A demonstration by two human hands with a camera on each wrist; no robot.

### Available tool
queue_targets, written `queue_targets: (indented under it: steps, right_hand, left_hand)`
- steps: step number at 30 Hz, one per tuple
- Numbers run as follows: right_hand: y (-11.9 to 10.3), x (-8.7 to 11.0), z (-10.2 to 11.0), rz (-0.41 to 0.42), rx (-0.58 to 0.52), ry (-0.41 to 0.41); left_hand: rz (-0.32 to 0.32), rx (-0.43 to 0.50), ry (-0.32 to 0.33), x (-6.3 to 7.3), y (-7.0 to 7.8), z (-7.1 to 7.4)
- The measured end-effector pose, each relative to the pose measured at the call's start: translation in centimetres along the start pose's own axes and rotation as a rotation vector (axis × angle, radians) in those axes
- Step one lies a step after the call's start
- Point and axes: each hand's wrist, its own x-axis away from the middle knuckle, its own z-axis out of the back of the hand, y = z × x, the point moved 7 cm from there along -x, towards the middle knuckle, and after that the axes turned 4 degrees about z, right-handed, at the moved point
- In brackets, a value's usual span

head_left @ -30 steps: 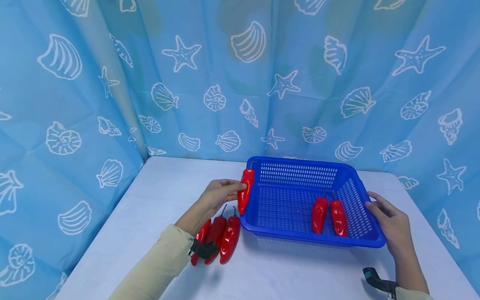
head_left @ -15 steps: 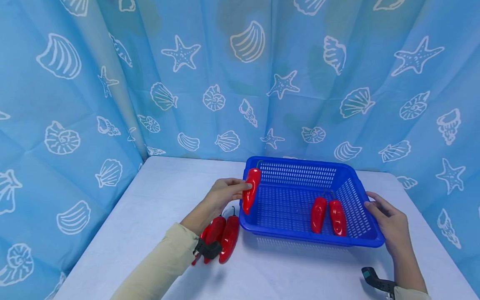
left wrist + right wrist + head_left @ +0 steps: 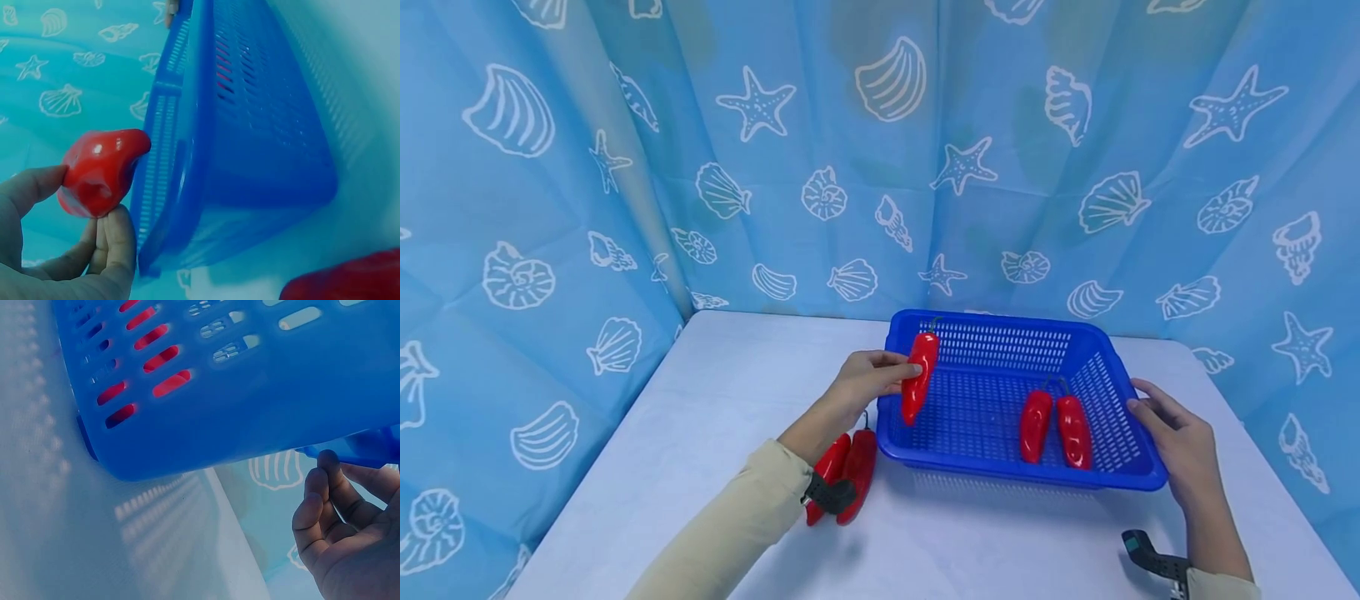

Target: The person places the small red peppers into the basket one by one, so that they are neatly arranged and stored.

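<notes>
My left hand pinches a glossy red chili pepper between thumb and fingers, above the left end of a blue plastic basket. The pepper's green stem points up and away. In the left wrist view, the same pepper is seen end-on beside the basket rim. My right hand grips the basket's right rim, thumb on top; in the right wrist view its fingers curl under the rim. Two red peppers lie side by side inside the basket, toward its right.
More red peppers lie on the white table left of the basket, partly hidden by my left wrist and its black strap. A blue curtain with white shell prints hangs behind and at the sides.
My left hand has carried the pepper to the right, from the basket's left rim to over its inside. The right hand stays at the right rim, and the basket has hardly moved.
</notes>
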Motion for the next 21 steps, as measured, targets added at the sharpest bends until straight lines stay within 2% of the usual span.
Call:
queue_targets:
  steps: [10,21]
  right_hand:
    - [0.0,-0.2,-0.2,0.001,0.012,0.0]
    - [0.2,0.0,0.0,-0.011,0.011,0.0]
  left_hand:
    - [0.041,-0.002,-0.045,-0.9,0.8,-1.2]
    - [0.079,0.002,-0.076,-1.0,1.1,-4.2]
